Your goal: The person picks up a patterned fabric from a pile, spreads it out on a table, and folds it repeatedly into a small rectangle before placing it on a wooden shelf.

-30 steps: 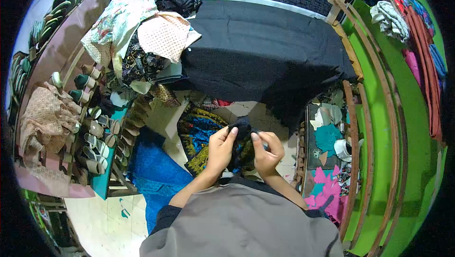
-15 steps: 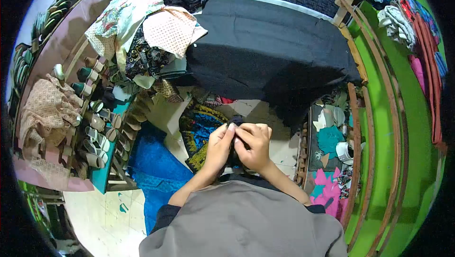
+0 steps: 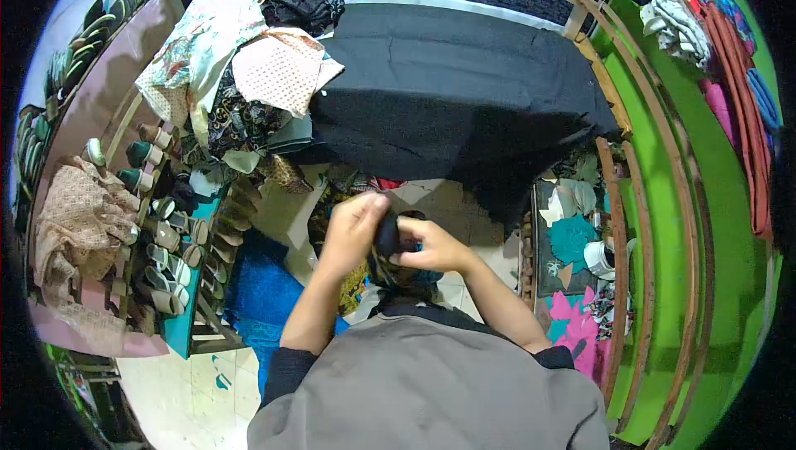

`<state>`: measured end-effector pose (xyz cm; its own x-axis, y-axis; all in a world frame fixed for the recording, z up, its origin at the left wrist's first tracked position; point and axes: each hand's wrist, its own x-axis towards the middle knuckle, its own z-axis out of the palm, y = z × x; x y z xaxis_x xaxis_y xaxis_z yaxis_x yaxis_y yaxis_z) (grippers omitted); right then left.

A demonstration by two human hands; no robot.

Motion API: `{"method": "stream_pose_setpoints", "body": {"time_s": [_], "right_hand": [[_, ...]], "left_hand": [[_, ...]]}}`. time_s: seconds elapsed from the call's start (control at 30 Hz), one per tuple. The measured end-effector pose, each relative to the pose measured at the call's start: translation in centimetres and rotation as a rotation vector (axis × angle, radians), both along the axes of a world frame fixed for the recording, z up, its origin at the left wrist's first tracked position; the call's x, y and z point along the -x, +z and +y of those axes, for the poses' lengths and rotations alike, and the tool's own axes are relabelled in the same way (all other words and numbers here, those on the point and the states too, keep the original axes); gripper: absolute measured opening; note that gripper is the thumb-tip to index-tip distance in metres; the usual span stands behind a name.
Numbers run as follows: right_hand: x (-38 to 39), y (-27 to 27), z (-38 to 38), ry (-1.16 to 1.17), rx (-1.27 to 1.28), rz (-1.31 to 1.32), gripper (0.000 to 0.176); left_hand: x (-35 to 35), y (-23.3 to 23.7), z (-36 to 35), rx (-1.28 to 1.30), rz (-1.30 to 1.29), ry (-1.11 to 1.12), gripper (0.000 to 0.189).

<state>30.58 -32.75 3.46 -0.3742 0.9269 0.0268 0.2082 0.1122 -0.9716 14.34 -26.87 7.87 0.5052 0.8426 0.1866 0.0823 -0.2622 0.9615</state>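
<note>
Both my hands meet in front of my chest around a small piece of black cloth (image 3: 387, 233). My left hand (image 3: 352, 226) curls over it from the left, fingers closed on its upper edge. My right hand (image 3: 431, 249) grips it from the right and below. Under the hands a blue, yellow and black patterned fabric (image 3: 365, 272) hangs down towards the floor. How much of the black cloth is folded inside my palms is hidden.
A large black cloth (image 3: 456, 93) covers a table ahead. Piled fabrics (image 3: 249, 68) lie at its left. Sandals fill a rack (image 3: 162, 226) on the left. Blue fabric (image 3: 257, 292) lies on the floor. Scraps fill a box (image 3: 572, 243) at right, beside green shelves (image 3: 672, 201).
My hands have shifted left and slightly up with the black cloth. The left hand now sits over the cloth's top, and the right hand has slid below it.
</note>
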Motion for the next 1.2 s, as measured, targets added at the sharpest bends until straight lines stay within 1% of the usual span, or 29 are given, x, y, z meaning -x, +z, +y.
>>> {"method": "stream_pose_setpoints", "body": {"time_s": [0.03, 0.07, 0.1, 0.13, 0.17, 0.2, 0.23, 0.27, 0.33, 0.37, 0.4, 0.43, 0.5, 0.57, 0.63, 0.67, 0.7, 0.77, 0.83, 0.87, 0.9, 0.93, 0.97, 1.03, 1.07, 1.1, 1.13, 1.17, 1.2], "right_hand": [[-0.4, -0.7, 0.9, 0.089, 0.000, -0.121, 0.040], [-0.8, -2.4, 1.4, 0.043, -0.115, -0.174, 0.030], [-1.8, -3.2, 1.8, 0.094, -0.038, -0.326, 0.033], [-2.9, -4.9, 1.8, 0.095, -0.102, -0.529, 0.030], [-3.9, -6.5, 1.4, 0.094, -0.168, -0.731, 0.027], [-4.9, -7.3, 0.9, 0.076, -0.021, -0.669, 0.027], [-5.9, -7.9, 0.5, 0.060, 0.124, -0.607, 0.027], [-6.5, -8.5, 0.1, -0.044, -0.067, -0.659, 0.026], [-7.4, -9.9, -0.5, -0.258, -0.440, -0.741, 0.023], [-8.3, -11.2, 0.6, -0.339, -0.574, -0.686, 0.024], [-8.6, -10.8, 0.9, -0.519, -0.383, -0.351, 0.025], [-8.6, -9.7, 1.1, -0.682, -0.186, -0.012, 0.027], [-8.5, -6.2, 0.9, -0.745, -0.180, 0.213, 0.027], [-7.4, -3.5, -0.1, -0.678, -0.124, 0.151, 0.022], [-6.0, -1.1, -0.9, -0.514, -0.246, -0.070, 0.024], [-6.4, -0.3, -0.9, -0.432, -0.101, -0.245, 0.030], [-6.9, 0.9, -0.9, -0.334, 0.056, -0.478, 0.032], [-9.0, -3.8, -0.4, -0.191, -0.257, -0.533, 0.032], [-9.7, -4.6, -1.3, -0.115, -0.070, -0.594, 0.038], [-9.8, -4.5, -2.1, -0.151, -0.009, -0.824, 0.038], [-10.3, -3.4, -2.4, -0.209, 0.012, -0.870, 0.038], [-10.9, -1.9, -3.0, -0.267, 0.037, -0.914, 0.037], [-11.6, -0.7, -3.5, -0.325, 0.064, -0.956, 0.037], [-14.7, 1.6, -4.3, -0.542, -0.101, -0.775, 0.037], [-15.7, 3.6, -5.0, -0.724, -0.094, -0.734, 0.038], [-16.4, 5.5, -5.9, -0.904, -0.083, -0.687, 0.039], [-16.9, 6.6, -6.7, -1.036, -0.152, -0.667, 0.040], [-17.1, 7.1, -7.1, -1.170, -0.223, -0.642, 0.041], [-16.9, 6.8, -6.8, -1.264, -0.415, -0.428, 0.044]], "left_hand": [[0.6, 0.7, 0.9, -0.108, 0.081, 0.083, 0.031], [1.6, 1.7, 2.1, -0.256, 0.127, 0.221, 0.028], [2.9, 2.8, 3.4, -0.405, 0.173, 0.360, 0.026], [4.1, 3.8, 4.5, -0.304, 0.042, 0.542, 0.022], [6.5, 2.9, 7.4, -0.327, -0.152, 0.678, 0.021], [8.0, 5.9, 7.4, -0.446, -0.071, 0.793, 0.025], [11.3, 6.1, 9.2, -0.178, -0.326, 0.589, 0.030], [12.0, 7.0, 9.3, -0.114, -0.338, 0.533, 0.035], [13.6, 5.3, 11.0, -0.295, -0.067, 0.628, 0.038], [14.0, 4.2, 11.9, -0.383, 0.072, 0.667, 0.039], [12.7, 4.1, 11.8, -0.564, 0.014, 0.786, 0.042], [12.9, 4.3, 12.1, -0.484, -0.029, 0.808, 0.042], [14.6, 4.7, 13.4, -0.322, -0.117, 0.849, 0.043], [15.5, 5.3, 14.6, -0.419, -0.122, 0.877, 0.043], [18.4, 4.2, 17.6, -0.415, -0.115, 0.925, 0.044], [19.2, 4.0, 18.1, -0.331, -0.121, 0.925, 0.046], [18.8, 4.1, 17.8, -0.379, -0.068, 0.967, 0.046], [17.9, 4.2, 17.0, -0.474, 0.034, 1.048, 0.047], [18.1, 3.1, 17.1, -0.509, -0.051, 1.123, 0.049], [18.3, 2.4, 17.0, -0.469, -0.029, 1.107, 0.050], [18.3, 1.6, 16.9, -0.426, -0.006, 1.093, 0.050], [17.9, 1.0, 16.8, -0.532, 0.077, 1.143, 0.049], [17.8, 0.8, 16.3, -0.469, 0.180, 1.126, 0.049], [16.6, 0.1, 15.3, -0.410, 0.262, 1.214, 0.045], [17.0, -2.1, 15.9, -0.623, 0.217, 1.117, 0.038], [16.6, -2.4, 15.3, -0.482, 0.360, 1.019, 0.032], [16.3, -4.0, 15.2, -0.609, 0.342, 0.945, 0.030], [15.9, -5.2, 14.9, -0.517, 0.323, 0.834, 0.030], [14.6, -5.8, 14.2, -0.535, 0.309, 0.806, 0.032]]}}
